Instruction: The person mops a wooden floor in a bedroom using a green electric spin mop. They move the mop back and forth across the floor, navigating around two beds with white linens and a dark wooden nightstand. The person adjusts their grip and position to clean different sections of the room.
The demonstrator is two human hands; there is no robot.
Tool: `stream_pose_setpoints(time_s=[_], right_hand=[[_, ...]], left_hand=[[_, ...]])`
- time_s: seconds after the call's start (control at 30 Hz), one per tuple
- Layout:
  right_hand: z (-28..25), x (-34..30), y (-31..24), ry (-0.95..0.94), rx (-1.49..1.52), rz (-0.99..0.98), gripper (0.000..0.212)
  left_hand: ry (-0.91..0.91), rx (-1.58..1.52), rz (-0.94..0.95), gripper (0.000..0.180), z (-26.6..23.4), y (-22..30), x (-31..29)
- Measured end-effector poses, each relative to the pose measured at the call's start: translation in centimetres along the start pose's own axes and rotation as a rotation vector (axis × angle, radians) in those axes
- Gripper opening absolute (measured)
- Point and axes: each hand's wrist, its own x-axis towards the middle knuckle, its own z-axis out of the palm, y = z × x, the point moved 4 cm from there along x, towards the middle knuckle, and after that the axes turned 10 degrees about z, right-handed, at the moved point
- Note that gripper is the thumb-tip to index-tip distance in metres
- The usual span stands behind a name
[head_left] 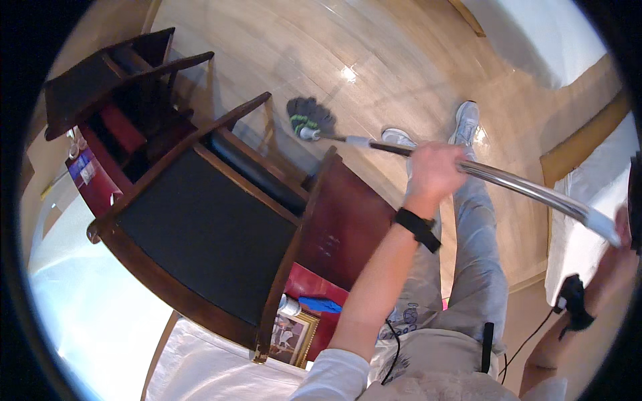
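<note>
A mop slants across the middle of the view, with a metal handle [521, 182] and a dark grey head [311, 119] banded in green. The mop head rests on the wooden floor beside the chair legs, left of my shoes. My left hand [435, 172] is closed around the handle partway along it, a black band on its wrist. At the far right, my right hand [623, 234] is at the white end of the handle and appears closed on it. The picture's rim cuts part of that hand off.
Left of me stands a dark wooden chair [207, 234] with a black back; another chair [90, 87] is farther left. A dark red table [348, 220], blue cloth [319, 305] and gold picture frame [306, 337] lie close to my left arm. White-covered furniture [582, 200] stands on the right.
</note>
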Motion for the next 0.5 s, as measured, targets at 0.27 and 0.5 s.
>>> stream_pose_setpoints(time_s=[0.27, 0.5], right_hand=[[17.4, -3.6, 7.4, -0.535, 0.079, 0.475, 0.025], [28.5, -8.1, 11.5, -0.863, 0.309, 0.526, 0.024]], left_hand=[[-0.031, 0.237, -0.304, 0.014, -1.1, -15.7, -7.1], [0.103, 0.407, -0.546, 0.019, -2.4, -25.7, -14.3]])
